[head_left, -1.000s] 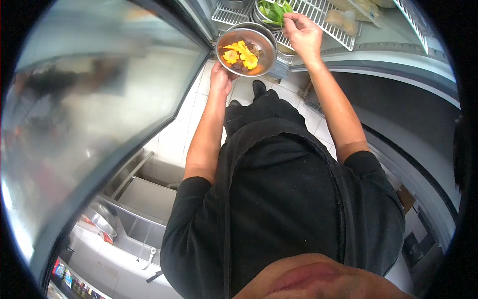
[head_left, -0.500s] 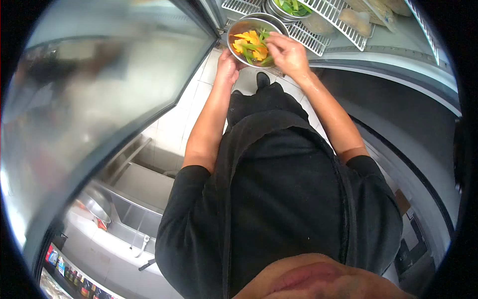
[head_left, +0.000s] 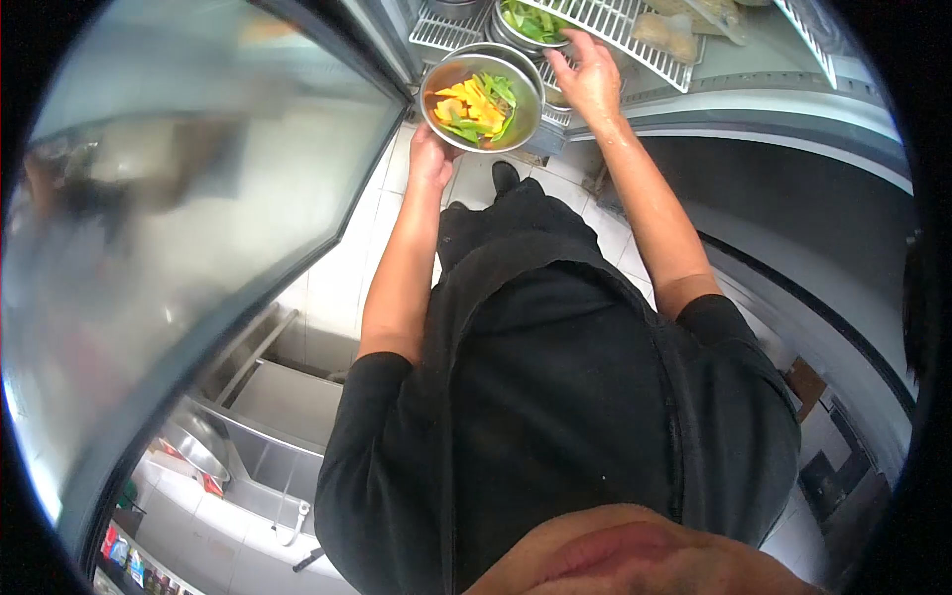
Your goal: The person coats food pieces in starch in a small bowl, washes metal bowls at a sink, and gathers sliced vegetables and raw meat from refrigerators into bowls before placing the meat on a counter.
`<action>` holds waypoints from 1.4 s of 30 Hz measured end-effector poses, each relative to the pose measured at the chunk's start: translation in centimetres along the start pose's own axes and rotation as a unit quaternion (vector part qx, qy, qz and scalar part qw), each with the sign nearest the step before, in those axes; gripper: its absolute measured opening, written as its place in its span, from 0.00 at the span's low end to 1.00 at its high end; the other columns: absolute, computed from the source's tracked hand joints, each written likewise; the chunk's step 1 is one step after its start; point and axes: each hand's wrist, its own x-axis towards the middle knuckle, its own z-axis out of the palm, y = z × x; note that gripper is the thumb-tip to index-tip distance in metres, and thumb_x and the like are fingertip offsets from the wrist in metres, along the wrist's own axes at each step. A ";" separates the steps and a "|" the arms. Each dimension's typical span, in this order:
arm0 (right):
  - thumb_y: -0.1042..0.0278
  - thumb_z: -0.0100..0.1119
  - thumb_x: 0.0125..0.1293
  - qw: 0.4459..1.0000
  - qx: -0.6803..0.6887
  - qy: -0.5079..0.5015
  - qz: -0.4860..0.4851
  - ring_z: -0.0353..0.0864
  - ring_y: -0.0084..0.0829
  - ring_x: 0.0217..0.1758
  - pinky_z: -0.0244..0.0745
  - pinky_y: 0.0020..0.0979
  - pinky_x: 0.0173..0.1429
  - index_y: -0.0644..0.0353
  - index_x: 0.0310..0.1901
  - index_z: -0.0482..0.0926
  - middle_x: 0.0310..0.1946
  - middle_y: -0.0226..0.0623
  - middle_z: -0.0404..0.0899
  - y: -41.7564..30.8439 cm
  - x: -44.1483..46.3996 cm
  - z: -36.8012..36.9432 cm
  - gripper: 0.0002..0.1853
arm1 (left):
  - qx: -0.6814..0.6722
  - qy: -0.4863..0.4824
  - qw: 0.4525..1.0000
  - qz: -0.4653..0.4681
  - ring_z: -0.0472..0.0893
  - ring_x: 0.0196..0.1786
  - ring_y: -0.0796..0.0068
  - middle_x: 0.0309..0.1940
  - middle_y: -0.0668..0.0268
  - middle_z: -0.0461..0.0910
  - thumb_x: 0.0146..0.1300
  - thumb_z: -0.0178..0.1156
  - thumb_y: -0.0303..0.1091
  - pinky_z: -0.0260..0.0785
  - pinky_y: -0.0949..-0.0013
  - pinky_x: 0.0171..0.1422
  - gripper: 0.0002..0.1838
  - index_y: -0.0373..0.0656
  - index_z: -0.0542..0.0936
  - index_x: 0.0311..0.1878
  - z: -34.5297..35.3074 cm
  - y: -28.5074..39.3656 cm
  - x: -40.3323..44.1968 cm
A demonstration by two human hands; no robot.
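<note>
My left hand [head_left: 431, 157] grips the near left side of a steel bowl [head_left: 451, 79], its fingers partly hidden beneath. Yellow-orange pieces [head_left: 474, 107] and green strips [head_left: 500, 91] lie inside that bowl. Behind its far rim, partly covered, is another metal bowl [head_left: 531, 65]. My right hand [head_left: 592, 81] is up at the refrigerator shelf with thumb and fingers apart and nothing visible in it. Its fingertips are by the right side of a stacked metal bowl with green leaf pieces [head_left: 532, 20]; whether they touch its rim I cannot tell.
White wire shelves [head_left: 635, 40] hold bagged food [head_left: 666, 38] to the right. A fogged glass door [head_left: 218, 169] stands ajar on the left. Below it are a steel sink [head_left: 288, 402] and a metal bowl [head_left: 196, 444]. White floor tiles [head_left: 342, 268] lie under my feet.
My right hand has left the held bowl's contents and moved up and right to the bowl of greens on the shelf. The held bowl has shifted slightly left and down in view.
</note>
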 end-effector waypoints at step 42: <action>0.66 0.63 0.60 0.821 0.462 0.024 0.336 0.76 0.24 0.24 0.71 0.26 0.28 0.70 0.28 0.80 0.24 0.34 0.80 0.4 3.4 2.7 0.13 | 0.018 0.023 1.000 -0.001 0.84 0.47 0.62 0.51 0.58 0.80 0.71 0.49 0.34 0.83 0.59 0.42 0.16 0.41 0.72 0.59 1.1 -0.3 0.3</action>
